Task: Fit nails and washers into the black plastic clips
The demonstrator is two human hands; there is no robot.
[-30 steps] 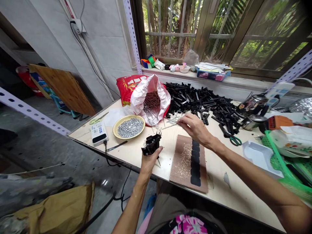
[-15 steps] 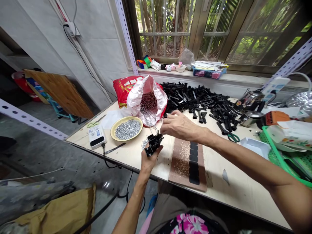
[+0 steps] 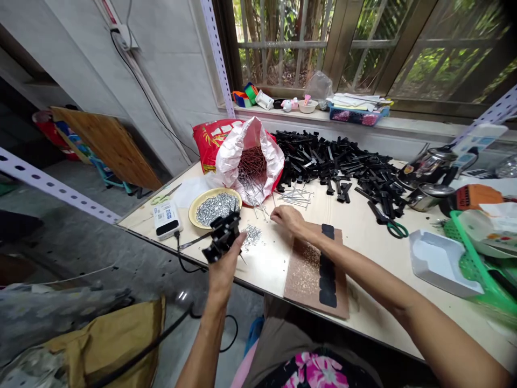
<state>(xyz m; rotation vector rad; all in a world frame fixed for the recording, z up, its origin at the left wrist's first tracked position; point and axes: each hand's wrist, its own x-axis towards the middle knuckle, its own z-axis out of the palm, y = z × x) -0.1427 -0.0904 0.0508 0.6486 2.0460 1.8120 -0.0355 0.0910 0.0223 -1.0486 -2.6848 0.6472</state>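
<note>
L hand [image 3: 223,264] full of black parts [image 3: 222,234], R hand [image 3: 288,220] tough to read

Here at the tbl [image 3: 266,269], L hand's wrapped firmly round a bunch of black parts, thumb at 3 o'clock, other fingers mostly hidden. Can't count 'em, too blurred tog. A thin rod [image 3: 243,260] pokes out by the thumb at approx 4 o'clock, other end out of sight. The bunch blocks the 5 o'clock rim of the plate [image 3: 193,220] behind, plus a few metal bits [image 3: 216,209] inside.

R hand, 2 o'clock from the L, is low over the tbl: fingers bent, tips close tog. Holding smth? Can't tell, tips too small. Loose nails [image 3: 297,195] lie nr it at 12–1 o'clock; open bag [image 3: 230,156] at 10–11, its inside dark. R forearm crosses the brown board [image 3: 297,291] at 4–5, covering part of the black pads [image 3: 327,283].

Black heap [image 3: 335,159] at 1–2: pieces tangled, hard to separate. Far 3 o'clock, green basket [image 3: 454,229], cut off by the view's edge, contents blurry.
</note>
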